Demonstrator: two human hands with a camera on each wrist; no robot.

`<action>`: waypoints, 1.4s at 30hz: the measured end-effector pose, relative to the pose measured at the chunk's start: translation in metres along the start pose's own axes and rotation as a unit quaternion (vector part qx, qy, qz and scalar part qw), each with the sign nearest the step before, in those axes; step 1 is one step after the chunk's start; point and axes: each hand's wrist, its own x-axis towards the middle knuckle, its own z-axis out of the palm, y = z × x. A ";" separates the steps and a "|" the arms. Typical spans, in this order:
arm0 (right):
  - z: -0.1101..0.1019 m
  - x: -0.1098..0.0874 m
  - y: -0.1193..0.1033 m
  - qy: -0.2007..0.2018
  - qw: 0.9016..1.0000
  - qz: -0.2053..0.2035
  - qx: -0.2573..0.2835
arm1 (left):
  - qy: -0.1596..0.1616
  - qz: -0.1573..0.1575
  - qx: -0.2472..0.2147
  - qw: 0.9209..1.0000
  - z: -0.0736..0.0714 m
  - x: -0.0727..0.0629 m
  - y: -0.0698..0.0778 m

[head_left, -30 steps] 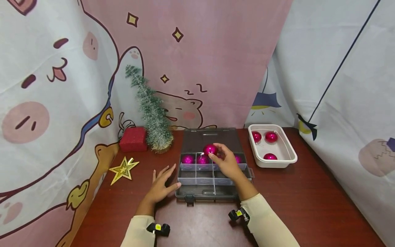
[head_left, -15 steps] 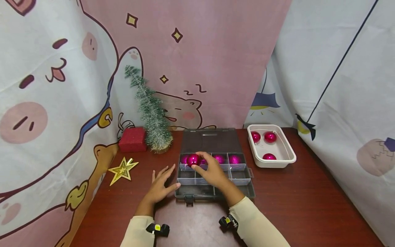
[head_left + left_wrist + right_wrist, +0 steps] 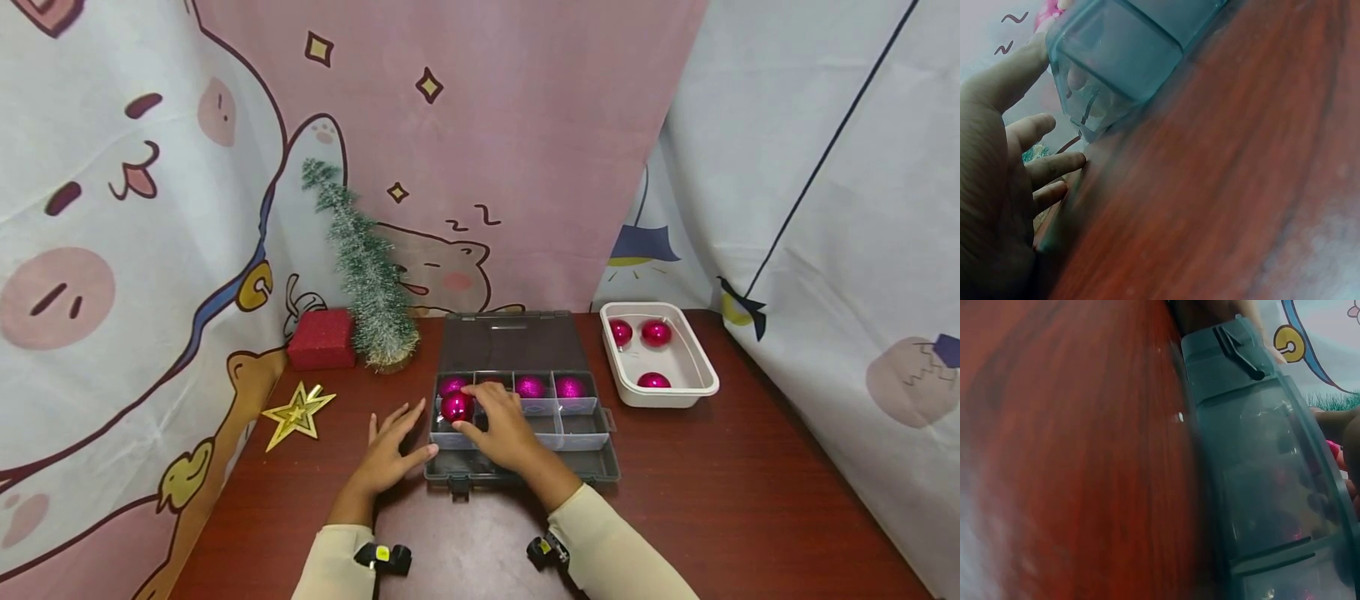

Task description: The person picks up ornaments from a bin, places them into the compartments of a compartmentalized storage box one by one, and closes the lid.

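Observation:
My right hand (image 3: 501, 423) pinches a shiny magenta bauble (image 3: 457, 407) between thumb and fingers. The bauble is over the left compartment of the middle row in a grey divided plastic box (image 3: 566, 467), whose lid (image 3: 513, 343) lies back. Glittery magenta baubles (image 3: 530, 387) sit in the back row; one is mostly hidden behind my right hand. At the box's left side my left hand (image 3: 392, 450) rests with fingers spread, its thumb right at the wall. In the left wrist view, that thumb lies along the edge of the translucent box (image 3: 1122, 56).
Right of the box stands a white tub (image 3: 678, 397) holding three shiny baubles (image 3: 656, 333). A small frosted tree (image 3: 372, 287) and a red block (image 3: 322, 339) stand at the back left. A gold star (image 3: 298, 414) lies in front of them.
My right hand has carried the shiny bauble left and toward me, from above the back row to the left middle compartment. My left hand has stayed put.

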 end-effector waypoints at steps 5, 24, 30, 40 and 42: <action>0.003 -0.001 0.002 -0.006 1.000 -0.007 -0.019 | -0.001 -0.002 0.003 1.000 0.000 -0.001 0.000; 0.007 -0.001 0.007 -0.026 0.996 -0.031 -0.076 | 0.002 0.001 0.004 1.000 0.001 -0.001 -0.001; 0.006 -0.001 0.007 -0.037 0.995 -0.027 -0.084 | -0.004 -0.005 0.003 1.000 -0.001 -0.001 0.001; 0.007 -0.001 0.007 -0.047 0.994 -0.029 -0.099 | -0.006 -0.006 0.005 1.000 -0.001 -0.001 0.001; 0.007 -0.001 0.007 -0.046 0.994 -0.028 -0.097 | -0.008 -0.007 0.003 1.000 -0.001 0.000 0.002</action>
